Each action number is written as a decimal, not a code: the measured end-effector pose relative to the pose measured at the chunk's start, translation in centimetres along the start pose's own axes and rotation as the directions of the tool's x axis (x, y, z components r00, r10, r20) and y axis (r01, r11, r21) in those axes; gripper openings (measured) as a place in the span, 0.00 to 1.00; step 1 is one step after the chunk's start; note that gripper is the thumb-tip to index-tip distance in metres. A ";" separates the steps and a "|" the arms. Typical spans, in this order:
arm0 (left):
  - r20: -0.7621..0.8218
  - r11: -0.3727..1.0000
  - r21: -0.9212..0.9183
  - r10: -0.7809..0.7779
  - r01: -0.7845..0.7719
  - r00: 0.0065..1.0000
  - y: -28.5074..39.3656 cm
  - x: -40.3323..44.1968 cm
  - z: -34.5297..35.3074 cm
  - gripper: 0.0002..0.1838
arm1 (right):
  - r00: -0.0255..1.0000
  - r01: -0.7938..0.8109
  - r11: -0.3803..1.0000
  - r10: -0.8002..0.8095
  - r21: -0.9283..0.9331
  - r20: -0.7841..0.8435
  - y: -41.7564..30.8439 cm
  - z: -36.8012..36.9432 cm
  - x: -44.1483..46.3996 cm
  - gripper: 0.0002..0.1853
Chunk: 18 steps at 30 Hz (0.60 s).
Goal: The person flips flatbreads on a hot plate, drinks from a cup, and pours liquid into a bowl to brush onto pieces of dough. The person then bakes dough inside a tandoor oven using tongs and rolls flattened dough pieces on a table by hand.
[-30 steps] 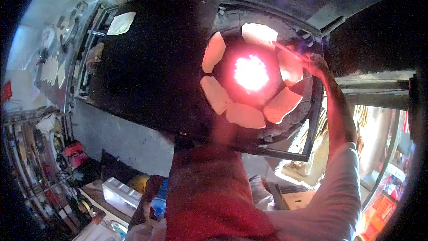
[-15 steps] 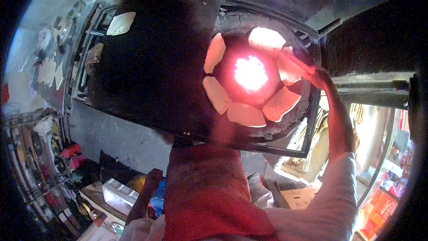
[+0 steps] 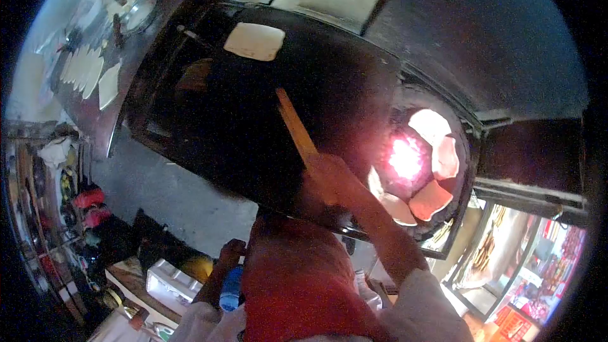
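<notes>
My right hand [image 3: 326,178] is closed around a flat wooden stick [image 3: 295,120], fingers curled about its lower end with little gap to be seen between them; the stick slants up and away from my fist, its free end over the dark table [image 3: 329,66], and I cannot tell whether that tip touches the surface or hangs just above it; beyond the tip, apart from it, a pale flat bread [image 3: 255,42] lies near the table's far edge; my forearm reaches in from the lower right, out of a light sleeve [image 3: 427,304], and passes in front of part of the round opening.

My left hand [image 3: 233,250] is low, beside my red apron [image 3: 304,278] and just above a blue object [image 3: 231,288]; it is dark and small there, so I cannot tell how far open it is or whether it holds anything.

To the right of my right hand, a bright pink-white glow [image 3: 405,158] fills the middle of the round opening [image 3: 465,183]; more flat breads [image 3: 430,201] sit around it along the wall, partly ringing the light, the nearest ones close beside my forearm; far to the left, well apart from both hands, pale strips [image 3: 82,69] lie side by side on another surface [image 3: 126,57].
</notes>
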<state>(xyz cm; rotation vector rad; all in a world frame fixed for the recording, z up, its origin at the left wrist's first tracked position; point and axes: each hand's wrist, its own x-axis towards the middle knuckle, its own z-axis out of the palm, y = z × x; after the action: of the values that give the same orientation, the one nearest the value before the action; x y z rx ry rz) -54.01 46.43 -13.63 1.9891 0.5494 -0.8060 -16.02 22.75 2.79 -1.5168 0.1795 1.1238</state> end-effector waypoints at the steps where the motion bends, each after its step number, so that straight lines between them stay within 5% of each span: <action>1: -0.019 0.827 -0.540 -0.198 0.157 0.980 -0.3 -0.5 -1.1 0.14 | 0.974 0.223 0.965 -0.216 -0.140 0.064 -0.4 2.2 3.8 0.18; 3: -0.021 0.780 -0.600 -0.236 0.176 0.972 -1.9 -0.5 -2.8 0.13 | 0.823 0.567 0.807 -0.549 -0.164 0.146 0.3 4.8 14.2 0.20; 5: -0.020 0.735 -0.647 -0.282 0.203 0.959 -4.4 -1.5 -4.3 0.13 | 0.904 0.418 0.882 -0.427 0.216 -0.008 -4.4 8.0 19.1 0.20; 6: -0.179 0.866 -0.497 -0.036 -0.059 0.983 -6.4 -1.4 -4.3 0.13 | 0.992 0.122 0.857 -0.117 0.501 -0.042 -8.7 9.4 18.4 0.20; 8: -0.262 0.898 -0.301 0.244 -0.319 0.934 -10.8 -1.0 -3.3 0.12 | 0.990 0.103 0.857 -0.037 0.505 -0.140 -9.7 9.7 19.3 0.19; 9: -0.174 0.935 -0.315 0.110 -0.161 0.979 -13.8 0.0 -2.8 0.12 | 0.972 0.097 0.860 0.027 0.502 -0.233 -10.2 9.6 19.4 0.17; 10: -0.077 0.951 -0.310 -0.026 0.000 0.997 -15.3 0.5 -2.8 0.11 | 0.968 0.124 0.891 -0.012 0.437 -0.250 -9.2 8.4 18.6 0.18; 11: -0.042 0.952 -0.307 -0.012 -0.001 0.999 -14.3 0.2 -3.9 0.11 | 0.959 0.125 0.888 0.005 0.442 -0.282 -8.3 6.9 16.7 0.18; 12: 0.060 0.623 -0.761 -0.211 0.182 0.976 -13.2 0.3 -4.9 0.11 | 0.944 0.116 0.938 -0.002 0.327 -0.330 -7.5 4.9 14.3 0.19; 13: 0.264 0.077 -0.949 -0.329 0.305 0.907 -12.0 0.9 -5.3 0.11 | 0.925 0.097 0.975 -0.013 0.202 -0.380 -6.6 2.4 11.4 0.20; 14: 0.073 0.549 -0.823 -0.152 0.145 0.986 -13.0 2.1 -4.1 0.12 | 0.913 0.157 0.983 -0.108 0.094 -0.392 -5.1 -1.4 7.8 0.20; 15: -0.124 0.864 -0.494 0.037 -0.094 0.992 -14.4 3.2 -2.7 0.14 | 0.898 0.216 0.976 -0.205 -0.016 -0.389 -3.4 -5.6 4.1 0.19; 17: -0.011 0.555 -0.827 -0.172 0.088 0.985 -11.1 4.4 -3.1 0.15 | 0.725 0.611 0.787 -0.602 -0.092 -0.336 -1.1 -13.2 -1.9 0.16; 18: 0.078 0.343 -0.924 -0.264 0.169 0.961 -9.9 4.8 -2.8 0.16 | 0.702 0.504 0.722 -0.662 -0.475 -0.263 -2.0 -17.0 -6.2 0.17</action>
<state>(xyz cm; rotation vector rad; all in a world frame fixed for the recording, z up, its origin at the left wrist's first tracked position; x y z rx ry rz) -56.18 54.09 -21.66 0.8551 1.0628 -0.3648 -8.83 6.39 6.21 -1.9524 -0.2526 0.2923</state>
